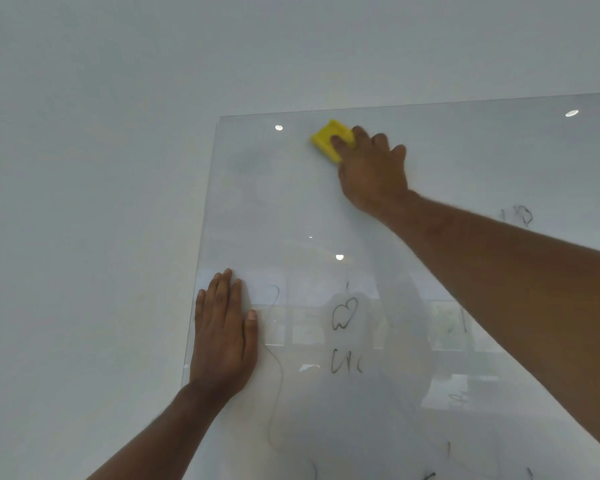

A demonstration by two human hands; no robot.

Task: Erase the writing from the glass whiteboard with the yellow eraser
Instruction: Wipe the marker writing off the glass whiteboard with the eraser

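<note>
Most of the top cleared: the upper left part of the glass whiteboard (447, 161) looks bare apart from a faint grey smudge near the corner, so I judge the job roughly half done.
Writing left: dark scribbles (343, 313) sit in the lower middle, with more marks below them, a small mark at the right above the forearm, and stray strokes along the bottom edge. A thin curved line runs down beside the left wrist.
Eraser: the yellow eraser (328, 136) is pressed flat on the glass just below the top edge, well apart from the remaining writing.
Right hand: the right hand (373, 174) is stretched up and leftward with the arm nearly straight; its grip is closed around the eraser, fingers curled over the top and the thumb on the near side. The fingertips are blurred.
Left hand: the left hand (224, 337) lies flat and spread on the glass at the board's left edge, holding nothing, seemingly bracing.
Next, as I judge it: the eraser must come down to the lower middle marks.
</note>
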